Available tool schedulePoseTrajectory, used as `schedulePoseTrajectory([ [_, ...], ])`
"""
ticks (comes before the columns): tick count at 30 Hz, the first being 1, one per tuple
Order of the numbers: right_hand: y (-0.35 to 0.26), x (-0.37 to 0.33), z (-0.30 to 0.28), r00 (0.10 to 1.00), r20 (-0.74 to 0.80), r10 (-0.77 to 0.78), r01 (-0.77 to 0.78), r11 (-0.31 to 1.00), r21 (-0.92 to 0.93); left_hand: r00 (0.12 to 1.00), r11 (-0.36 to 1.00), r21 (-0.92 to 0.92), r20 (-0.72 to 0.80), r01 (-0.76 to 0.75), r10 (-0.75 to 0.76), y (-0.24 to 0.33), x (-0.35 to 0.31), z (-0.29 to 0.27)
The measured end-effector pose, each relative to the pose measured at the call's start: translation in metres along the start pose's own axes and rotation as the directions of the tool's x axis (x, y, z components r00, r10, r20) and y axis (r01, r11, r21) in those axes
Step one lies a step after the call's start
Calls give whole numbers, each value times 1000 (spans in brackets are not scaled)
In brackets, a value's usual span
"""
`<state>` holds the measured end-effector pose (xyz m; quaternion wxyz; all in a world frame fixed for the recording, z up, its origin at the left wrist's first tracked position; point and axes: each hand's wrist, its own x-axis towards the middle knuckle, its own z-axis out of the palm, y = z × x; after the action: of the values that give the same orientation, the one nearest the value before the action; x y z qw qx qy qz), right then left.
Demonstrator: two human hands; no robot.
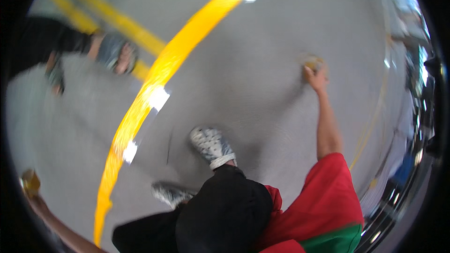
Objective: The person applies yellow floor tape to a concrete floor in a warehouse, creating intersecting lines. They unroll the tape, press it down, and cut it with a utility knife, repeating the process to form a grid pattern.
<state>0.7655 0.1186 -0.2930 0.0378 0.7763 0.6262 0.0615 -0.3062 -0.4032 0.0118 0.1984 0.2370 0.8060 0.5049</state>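
At right grip (317,78), yellowish object (313,61)

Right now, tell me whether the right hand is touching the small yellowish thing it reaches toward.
Touching. The head view shows the right hand with fingertips laid over the blurred yellowish thing, no gap between them; whether it is gripped is unclear.

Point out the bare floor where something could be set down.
Widest bare grey floor: between the yellow stripe and the right hand, which holds a small yellowish thing. Another patch left of the stripe, below another person's sandalled foot. Crowded around the wearer's shoes. Left hand holds something amber.
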Motion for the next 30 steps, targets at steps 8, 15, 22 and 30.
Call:
schedulePoseTrajectory([
  [8,-266,-140,-58,408,-255,-876,856,270,441,827,984,-174,-546,47,-136,45,-218,-1],
  [15,-411,-256,-105,-189,-183,-965,886,-248,392,655,963,-193,-706,186,-268,55,-289,13],
  [22,-405,-307,-113,-167,88,-982,981,-156,120,478,908,-365,-772,207,-419,-59,-367,-28],
  [30,-434,-335,-114,-6,297,-955,988,40,151,653,919,-358,-660,163,-373,-183,-402,-83],
])
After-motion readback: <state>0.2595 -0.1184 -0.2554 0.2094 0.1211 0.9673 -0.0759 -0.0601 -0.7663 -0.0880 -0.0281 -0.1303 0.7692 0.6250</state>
